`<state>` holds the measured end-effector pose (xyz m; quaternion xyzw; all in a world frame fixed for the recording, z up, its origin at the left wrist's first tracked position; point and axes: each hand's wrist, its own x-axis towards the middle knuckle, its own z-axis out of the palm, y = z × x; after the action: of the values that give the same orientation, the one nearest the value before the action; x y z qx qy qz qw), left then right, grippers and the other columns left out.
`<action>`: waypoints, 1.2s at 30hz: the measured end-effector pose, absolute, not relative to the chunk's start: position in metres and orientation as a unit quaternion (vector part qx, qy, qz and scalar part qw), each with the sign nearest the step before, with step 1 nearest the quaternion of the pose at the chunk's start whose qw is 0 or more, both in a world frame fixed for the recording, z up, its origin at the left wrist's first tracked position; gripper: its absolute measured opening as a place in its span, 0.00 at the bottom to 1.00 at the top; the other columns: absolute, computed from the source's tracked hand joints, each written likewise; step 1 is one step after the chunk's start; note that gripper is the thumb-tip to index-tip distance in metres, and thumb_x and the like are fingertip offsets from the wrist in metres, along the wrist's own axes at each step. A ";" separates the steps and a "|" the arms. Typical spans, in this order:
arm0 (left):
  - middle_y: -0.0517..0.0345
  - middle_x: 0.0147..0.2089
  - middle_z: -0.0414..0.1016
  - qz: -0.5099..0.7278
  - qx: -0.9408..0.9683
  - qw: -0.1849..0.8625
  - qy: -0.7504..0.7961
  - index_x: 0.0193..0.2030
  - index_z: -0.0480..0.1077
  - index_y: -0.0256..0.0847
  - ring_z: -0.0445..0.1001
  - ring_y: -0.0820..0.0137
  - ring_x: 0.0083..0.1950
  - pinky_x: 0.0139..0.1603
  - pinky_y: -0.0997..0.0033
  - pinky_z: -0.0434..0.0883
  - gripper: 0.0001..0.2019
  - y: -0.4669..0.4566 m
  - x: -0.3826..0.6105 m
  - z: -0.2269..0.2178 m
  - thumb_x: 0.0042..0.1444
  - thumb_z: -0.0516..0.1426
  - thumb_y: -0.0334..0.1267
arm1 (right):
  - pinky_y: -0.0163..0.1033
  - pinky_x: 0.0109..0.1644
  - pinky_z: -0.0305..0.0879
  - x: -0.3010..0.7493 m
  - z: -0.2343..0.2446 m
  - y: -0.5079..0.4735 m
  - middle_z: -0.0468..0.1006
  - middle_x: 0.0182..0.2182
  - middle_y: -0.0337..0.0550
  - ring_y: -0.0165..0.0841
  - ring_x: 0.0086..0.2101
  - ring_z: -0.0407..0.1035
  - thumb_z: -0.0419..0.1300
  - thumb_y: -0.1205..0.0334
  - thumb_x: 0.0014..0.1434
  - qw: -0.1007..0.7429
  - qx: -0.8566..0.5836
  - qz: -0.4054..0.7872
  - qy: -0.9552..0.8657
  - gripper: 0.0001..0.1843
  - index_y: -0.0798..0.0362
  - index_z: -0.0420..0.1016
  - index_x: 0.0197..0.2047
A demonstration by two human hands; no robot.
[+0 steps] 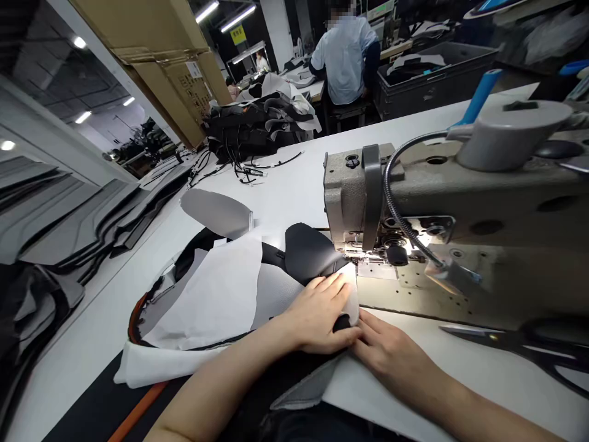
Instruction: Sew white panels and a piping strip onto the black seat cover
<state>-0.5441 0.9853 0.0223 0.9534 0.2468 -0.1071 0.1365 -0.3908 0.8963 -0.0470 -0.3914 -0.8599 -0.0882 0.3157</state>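
Note:
A sewn fabric cover (280,288) in grey, black and white lies bunched at the sewing machine (460,196), one edge close to the needle area. My left hand (322,313) rests on it with fingers stretched flat, just left of the presser foot. A dark fold shows between its thumb and fingers. Close by, my right hand (391,347) has its fingers pressed together at the fabric's near right edge, touching my left thumb; its fingertips are partly hidden. White backing cloth (211,294) covers the left part of the piece, and an orange strip (137,316) edges it.
Black scissors (510,341) lie right of my right hand. A metal flexible lamp arm (391,184) curves down over the machine. Fabric stacks (83,209) stand left; a dark fabric pile (262,123) and cardboard (170,61) stand behind. Further back are a person (345,61) and a grey bin (432,80).

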 end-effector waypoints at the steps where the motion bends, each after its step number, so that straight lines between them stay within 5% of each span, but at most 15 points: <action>1: 0.40 0.69 0.47 -0.089 0.954 0.133 0.252 0.65 0.50 0.30 0.45 0.55 0.69 0.66 0.52 0.50 0.36 0.984 -0.544 0.022 0.59 0.45 0.58 | 0.41 0.42 0.71 -0.392 -0.046 0.896 0.71 0.31 0.49 0.36 0.35 0.67 0.46 0.77 0.58 0.318 -0.396 -0.081 -0.857 0.14 0.58 0.71 0.34; 5: 0.48 0.63 0.59 -0.058 0.953 0.105 0.280 0.64 0.53 0.37 0.60 0.56 0.57 0.54 0.53 0.62 0.31 0.991 -0.542 0.018 0.61 0.42 0.57 | 0.42 0.39 0.70 -0.395 -0.046 0.894 0.69 0.31 0.49 0.37 0.34 0.66 0.47 0.78 0.58 0.306 -0.410 -0.079 -0.856 0.13 0.58 0.70 0.34; 9: 0.49 0.65 0.55 -0.069 0.955 0.054 0.284 0.62 0.55 0.37 0.60 0.57 0.55 0.50 0.55 0.64 0.25 0.998 -0.537 0.017 0.62 0.43 0.48 | 0.46 0.47 0.69 -0.396 -0.047 0.895 0.69 0.33 0.50 0.39 0.39 0.67 0.46 0.80 0.56 0.307 -0.419 -0.070 -0.852 0.14 0.59 0.70 0.33; 29: 0.52 0.68 0.52 -0.079 0.956 0.014 0.283 0.65 0.52 0.34 0.60 0.55 0.55 0.51 0.53 0.65 0.26 1.006 -0.525 0.014 0.62 0.41 0.43 | 0.43 0.48 0.70 -0.391 -0.046 0.901 0.71 0.33 0.51 0.40 0.44 0.67 0.46 0.81 0.56 0.330 -0.433 -0.049 -0.837 0.16 0.60 0.73 0.32; 36: 0.49 0.67 0.54 -0.058 0.954 -0.007 0.294 0.64 0.54 0.33 0.60 0.56 0.56 0.52 0.54 0.65 0.25 1.007 -0.519 0.008 0.63 0.41 0.42 | 0.49 0.59 0.59 -0.386 -0.049 0.899 0.73 0.40 0.48 0.39 0.48 0.63 0.46 0.77 0.58 0.325 -0.414 0.058 -0.848 0.16 0.58 0.71 0.41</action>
<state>-0.5189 1.0074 0.0076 0.9540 0.2939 -0.0583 -0.0073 -0.3859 0.8993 -0.0491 -0.4138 -0.8485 0.0576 0.3249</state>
